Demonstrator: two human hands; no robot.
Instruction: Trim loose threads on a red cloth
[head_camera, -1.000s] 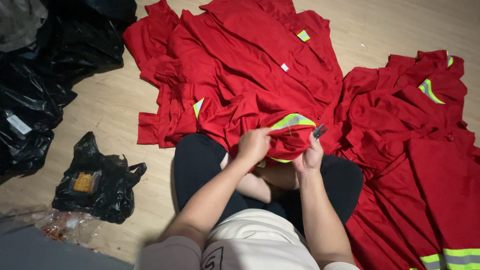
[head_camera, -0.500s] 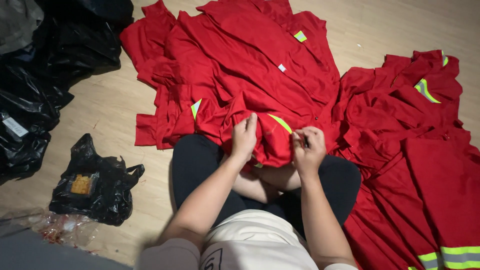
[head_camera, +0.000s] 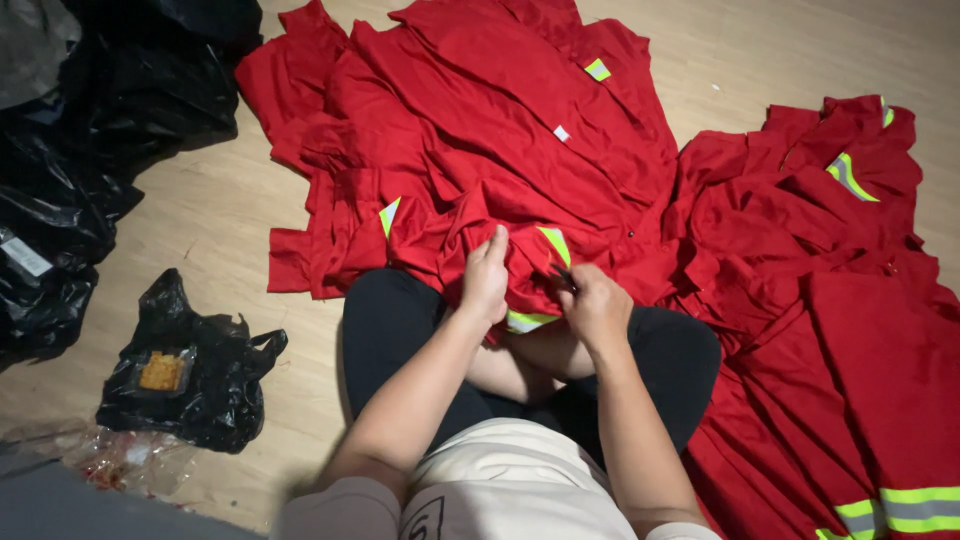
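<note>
Small white label (head_camera: 561, 133) on the spread red cloth; white sticker (head_camera: 25, 257) on a black bag, left; crumpled clear wrapper (head_camera: 120, 455) bottom left.

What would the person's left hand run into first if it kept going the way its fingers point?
The left hand points up the frame, away from the body. It already grips the red garment; straight on lies the spread pile of red garments, though depth is hard to judge.

Garment pile (head_camera: 500, 120) ahead, bag (head_camera: 200, 370) left of knees.
</note>
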